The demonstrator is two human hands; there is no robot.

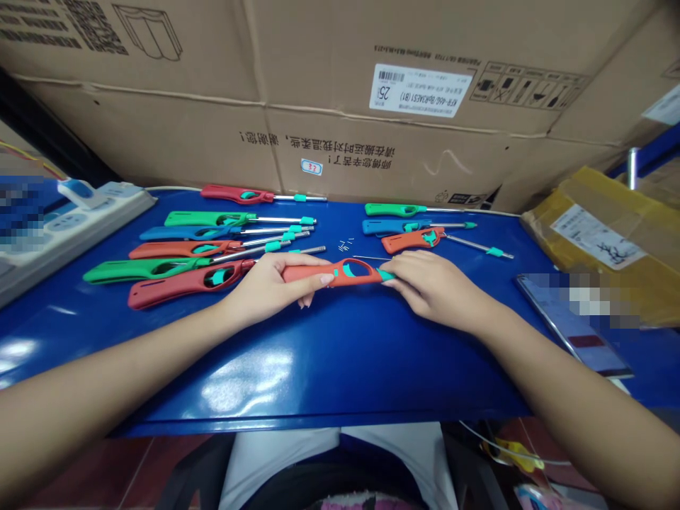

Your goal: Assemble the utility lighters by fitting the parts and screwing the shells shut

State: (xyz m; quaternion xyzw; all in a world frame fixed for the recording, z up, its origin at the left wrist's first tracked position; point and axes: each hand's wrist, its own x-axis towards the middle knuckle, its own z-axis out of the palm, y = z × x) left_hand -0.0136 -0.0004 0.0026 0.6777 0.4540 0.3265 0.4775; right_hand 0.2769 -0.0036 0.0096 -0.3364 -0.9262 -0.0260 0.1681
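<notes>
Your two hands hold an orange lighter (366,278) over the blue table (340,368).
Your left hand (268,285) is closed around its handle, thumb along the face; your right hand (438,287) grips the teal piece (386,275) at its other end. The lighter spans the gap between them, just nearer you than some small metal pins (345,246). Six lighters (154,269) lie leftward, three lighters (393,226) rightward.

The held lighter (313,270) is orange, its trigger (349,270) teal; 3 other lighters (208,219) green; the table (340,354) blue.
</notes>
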